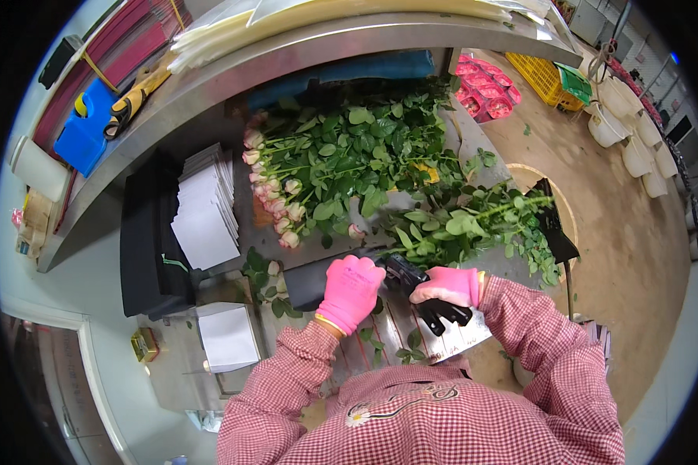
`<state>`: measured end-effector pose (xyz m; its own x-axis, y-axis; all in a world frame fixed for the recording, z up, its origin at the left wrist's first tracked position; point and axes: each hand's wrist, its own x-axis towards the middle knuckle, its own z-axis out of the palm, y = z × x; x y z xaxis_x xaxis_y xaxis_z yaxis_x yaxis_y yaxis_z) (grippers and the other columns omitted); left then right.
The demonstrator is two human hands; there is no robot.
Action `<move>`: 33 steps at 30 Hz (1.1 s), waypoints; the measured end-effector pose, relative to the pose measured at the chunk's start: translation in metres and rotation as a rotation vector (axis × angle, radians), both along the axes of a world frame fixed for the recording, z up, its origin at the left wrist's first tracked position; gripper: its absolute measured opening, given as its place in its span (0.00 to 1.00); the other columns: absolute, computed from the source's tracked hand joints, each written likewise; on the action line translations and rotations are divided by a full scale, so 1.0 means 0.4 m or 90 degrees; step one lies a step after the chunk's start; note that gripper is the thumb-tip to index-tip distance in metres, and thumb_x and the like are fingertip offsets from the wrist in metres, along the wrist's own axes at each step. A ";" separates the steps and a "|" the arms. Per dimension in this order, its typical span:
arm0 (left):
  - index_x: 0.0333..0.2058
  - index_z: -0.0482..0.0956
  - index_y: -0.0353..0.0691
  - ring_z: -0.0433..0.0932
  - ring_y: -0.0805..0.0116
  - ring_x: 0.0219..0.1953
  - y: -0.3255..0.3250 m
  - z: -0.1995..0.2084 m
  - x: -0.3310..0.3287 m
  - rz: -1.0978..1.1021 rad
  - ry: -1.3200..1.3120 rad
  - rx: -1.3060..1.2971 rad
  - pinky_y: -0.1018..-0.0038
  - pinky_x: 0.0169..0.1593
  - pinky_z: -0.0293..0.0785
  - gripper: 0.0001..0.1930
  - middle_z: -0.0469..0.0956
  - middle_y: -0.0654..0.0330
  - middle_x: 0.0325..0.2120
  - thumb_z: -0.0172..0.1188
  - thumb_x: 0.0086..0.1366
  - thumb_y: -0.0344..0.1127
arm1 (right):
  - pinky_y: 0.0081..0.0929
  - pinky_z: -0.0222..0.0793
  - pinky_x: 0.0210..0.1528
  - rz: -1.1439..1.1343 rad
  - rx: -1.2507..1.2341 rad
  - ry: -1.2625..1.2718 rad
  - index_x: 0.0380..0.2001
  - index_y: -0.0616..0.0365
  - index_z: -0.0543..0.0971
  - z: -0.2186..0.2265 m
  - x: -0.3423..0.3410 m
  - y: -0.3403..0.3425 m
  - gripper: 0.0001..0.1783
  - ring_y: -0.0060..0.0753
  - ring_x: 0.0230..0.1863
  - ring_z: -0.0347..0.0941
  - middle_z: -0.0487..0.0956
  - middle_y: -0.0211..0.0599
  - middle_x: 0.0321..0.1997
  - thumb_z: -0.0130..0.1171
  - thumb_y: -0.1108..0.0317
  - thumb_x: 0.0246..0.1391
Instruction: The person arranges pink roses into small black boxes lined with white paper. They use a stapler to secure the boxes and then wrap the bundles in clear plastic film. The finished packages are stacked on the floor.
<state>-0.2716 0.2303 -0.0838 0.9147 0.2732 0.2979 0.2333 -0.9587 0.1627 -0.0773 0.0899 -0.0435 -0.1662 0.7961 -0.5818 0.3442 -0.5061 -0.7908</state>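
Note:
My left hand [351, 293], in a pink glove, is closed over the edge of a dark wrapping sheet [305, 284]. Green leafy rose stems [465, 225] stretch from beside the sheet toward the right; the blooms at that end are hidden. My right hand [448, 287], also pink-gloved, grips a black plier stapler [405, 273]. Its head points at the sheet's right end, close to my left fingers, and its handles spread below my palm. Whether its jaws touch the sheet cannot be seen. Beyond lies a large heap of pink-and-white roses [275, 198] with leafy stems.
A metal shelf [326, 48] arches over the bench's far side. White card sheets [205, 213] and black sheets [151, 232] stand at left, with a white stack [229, 337] nearer. A marked white board [461, 341] lies below the stapler. White buckets [636, 155] stand at far right.

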 end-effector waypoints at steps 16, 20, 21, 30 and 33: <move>0.36 0.79 0.45 0.79 0.60 0.41 -0.313 -0.147 -0.180 -0.197 0.357 -0.223 0.64 0.42 0.76 0.10 0.79 0.59 0.34 0.57 0.58 0.41 | 0.39 0.75 0.37 0.054 -0.199 -0.271 0.48 0.61 0.74 -0.280 -0.154 -0.312 0.30 0.49 0.38 0.79 0.81 0.54 0.38 0.66 0.56 0.42; 0.49 0.78 0.42 0.77 0.52 0.50 -0.266 -0.183 -0.256 -0.062 0.349 -0.605 0.62 0.54 0.72 0.20 0.79 0.51 0.46 0.56 0.62 0.46 | 0.35 0.75 0.35 0.036 -0.296 -0.260 0.44 0.62 0.75 -0.303 -0.137 -0.338 0.27 0.40 0.35 0.79 0.81 0.48 0.36 0.67 0.60 0.40; 0.52 0.76 0.42 0.76 0.51 0.52 -0.252 -0.150 -0.287 -0.052 0.323 -0.703 0.62 0.57 0.70 0.22 0.78 0.49 0.48 0.55 0.63 0.47 | 0.33 0.75 0.37 0.012 -0.318 -0.140 0.43 0.61 0.77 -0.194 -0.160 -0.290 0.22 0.37 0.35 0.79 0.81 0.44 0.35 0.64 0.62 0.44; 0.54 0.68 0.34 0.69 0.68 0.44 -0.010 0.133 -0.675 0.434 -0.452 -0.870 0.74 0.48 0.69 0.27 0.69 0.55 0.47 0.60 0.61 0.43 | 0.44 0.49 0.72 0.043 0.052 0.578 0.69 0.71 0.50 0.176 -0.493 0.050 0.45 0.47 0.75 0.48 0.51 0.57 0.74 0.52 0.48 0.64; 0.58 0.67 0.34 0.64 0.81 0.19 0.160 0.162 -0.977 0.696 -0.503 -0.437 0.80 0.22 0.63 0.28 0.71 0.71 0.23 0.60 0.60 0.34 | 0.44 0.65 0.63 -0.169 -0.090 0.401 0.59 0.74 0.66 0.105 -0.360 -0.073 0.38 0.49 0.63 0.68 0.70 0.56 0.62 0.51 0.45 0.63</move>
